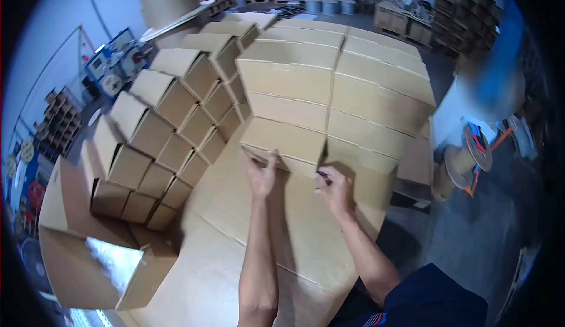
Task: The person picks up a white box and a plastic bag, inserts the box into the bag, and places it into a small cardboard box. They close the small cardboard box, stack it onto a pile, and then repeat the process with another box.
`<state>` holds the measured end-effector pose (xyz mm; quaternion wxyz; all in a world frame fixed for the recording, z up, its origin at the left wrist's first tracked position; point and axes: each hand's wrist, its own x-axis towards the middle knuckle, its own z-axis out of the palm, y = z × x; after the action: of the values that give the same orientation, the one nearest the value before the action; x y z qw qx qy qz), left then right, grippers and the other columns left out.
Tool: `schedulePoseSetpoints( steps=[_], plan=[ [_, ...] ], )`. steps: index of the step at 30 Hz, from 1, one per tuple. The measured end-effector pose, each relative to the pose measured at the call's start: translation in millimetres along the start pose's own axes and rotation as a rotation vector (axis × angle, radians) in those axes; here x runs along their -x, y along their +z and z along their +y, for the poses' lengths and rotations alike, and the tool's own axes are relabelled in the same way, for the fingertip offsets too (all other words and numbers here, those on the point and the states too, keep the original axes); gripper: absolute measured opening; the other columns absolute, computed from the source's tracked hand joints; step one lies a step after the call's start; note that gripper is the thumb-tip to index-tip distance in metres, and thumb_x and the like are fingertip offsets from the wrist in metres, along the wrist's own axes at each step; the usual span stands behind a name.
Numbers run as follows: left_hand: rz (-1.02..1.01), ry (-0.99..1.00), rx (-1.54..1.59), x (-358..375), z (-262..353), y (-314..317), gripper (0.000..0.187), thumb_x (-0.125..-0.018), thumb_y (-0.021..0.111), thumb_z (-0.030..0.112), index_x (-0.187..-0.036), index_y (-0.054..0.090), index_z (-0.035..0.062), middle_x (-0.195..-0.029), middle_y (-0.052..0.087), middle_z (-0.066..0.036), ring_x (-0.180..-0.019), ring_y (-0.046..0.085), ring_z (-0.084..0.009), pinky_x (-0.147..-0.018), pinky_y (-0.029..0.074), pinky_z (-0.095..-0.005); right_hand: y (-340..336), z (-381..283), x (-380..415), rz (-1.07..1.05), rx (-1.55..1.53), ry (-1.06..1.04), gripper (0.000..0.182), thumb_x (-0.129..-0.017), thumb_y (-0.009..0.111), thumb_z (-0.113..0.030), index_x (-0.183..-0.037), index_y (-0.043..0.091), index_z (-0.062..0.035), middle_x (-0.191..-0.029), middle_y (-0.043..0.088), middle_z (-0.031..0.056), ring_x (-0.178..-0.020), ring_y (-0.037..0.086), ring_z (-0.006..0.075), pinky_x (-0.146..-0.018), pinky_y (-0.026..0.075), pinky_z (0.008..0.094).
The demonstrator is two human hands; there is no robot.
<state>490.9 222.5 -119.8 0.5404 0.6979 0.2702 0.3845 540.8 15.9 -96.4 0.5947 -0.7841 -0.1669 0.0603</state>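
A closed brown cardboard box [285, 137] lies on the cardboard-covered table [235, 256], close against the stacked boxes behind it. My left hand [262, 176] is at its front left, thumb against the front face and fingers by the left corner. At the front right corner, my right hand [336, 193] has its fingers curled in, holding the box's edge. Part of the fingertips of both hands is hidden. Behind the box rises a stack of similar closed boxes [288, 80] in two columns.
Open-ended boxes [170, 100] are piled on the left. An open carton [76, 256] with a white plastic liner stands at the front left. Cable spools [465, 159] are on the right, and a large spool [168, 0] stands behind the left pile.
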Motion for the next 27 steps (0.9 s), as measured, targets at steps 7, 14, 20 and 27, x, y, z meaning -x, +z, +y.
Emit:
schedulePoseSetpoints(
  steps=[7,14,20,27],
  plan=[
    [-0.032,0.096,-0.466,12.5,59.1,-43.6,0.086,-0.094,0.074,0.037,-0.157,0.029,-0.0013,-0.157,0.035,-0.032,-0.146,0.037,-0.0444,-0.12,0.035,-0.048,7.6,1.6,15.4,-0.068,0.196,-0.158,0.013,-0.089,0.075,-0.011,-0.094,0.067,-0.0016,-0.078,0.071,0.0132,-0.069,0.07,0.0218,-0.065,0.055,0.0381],
    [0.206,0.563,-0.865,26.7,173.1,-142.0,0.045,-0.089,0.075,0.019,-0.128,0.059,0.0031,-0.137,0.055,-0.022,-0.13,0.051,-0.0425,-0.112,0.041,-0.0505,35.4,-33.7,44.1,-0.518,0.128,-0.207,0.018,-0.086,0.074,-0.01,-0.1,0.065,-0.0055,-0.092,0.071,0.0109,-0.086,0.071,0.0269,-0.079,0.055,0.0392],
    [0.724,0.573,-1.201,22.6,231.1,-255.2,0.048,-0.09,0.073,0.021,-0.126,0.056,-0.0048,-0.131,0.056,-0.025,-0.124,0.052,-0.0447,-0.108,0.042,-0.0509,103.9,-142.7,61.1,-0.75,0.042,-0.87,0.044,-0.085,0.076,-0.011,-0.124,0.059,-0.0028,-0.132,0.058,0.019,-0.124,0.057,0.0354,-0.105,0.048,0.0446],
    [0.293,-0.277,-1.401,-55.3,252.3,-340.7,0.06,-0.094,0.059,0.041,-0.13,0.059,-0.0071,-0.13,0.058,-0.028,-0.121,0.06,-0.0485,-0.098,0.054,-0.0539,221.2,-302.2,49.6,-0.485,0.264,-1.269,0.079,-0.079,0.079,-0.014,-0.15,0.046,-0.0254,-0.162,0.028,0.0203,-0.148,0.021,0.0556,-0.115,0.02,0.0774]
  ],
)
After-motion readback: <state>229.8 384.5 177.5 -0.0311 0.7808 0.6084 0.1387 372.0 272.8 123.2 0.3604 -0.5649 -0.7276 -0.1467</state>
